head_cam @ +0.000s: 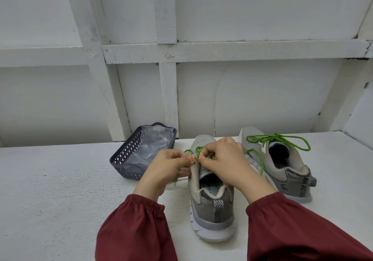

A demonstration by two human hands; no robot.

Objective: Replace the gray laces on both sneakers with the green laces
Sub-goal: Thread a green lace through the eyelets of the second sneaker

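At centre frame, left hand (171,165) and right hand (224,157) pinch thin green cord lace (198,151) at eyelets of grey mesh sneaker (212,206); lace judged limp, light: grip near tip.

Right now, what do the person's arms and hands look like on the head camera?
The left sleeve and right sleeve are dark red, loose, each gathered into an elastic cuff at the wrist. The left hand and right hand are bare, no gloves or rings showing; two nails show orange polish.
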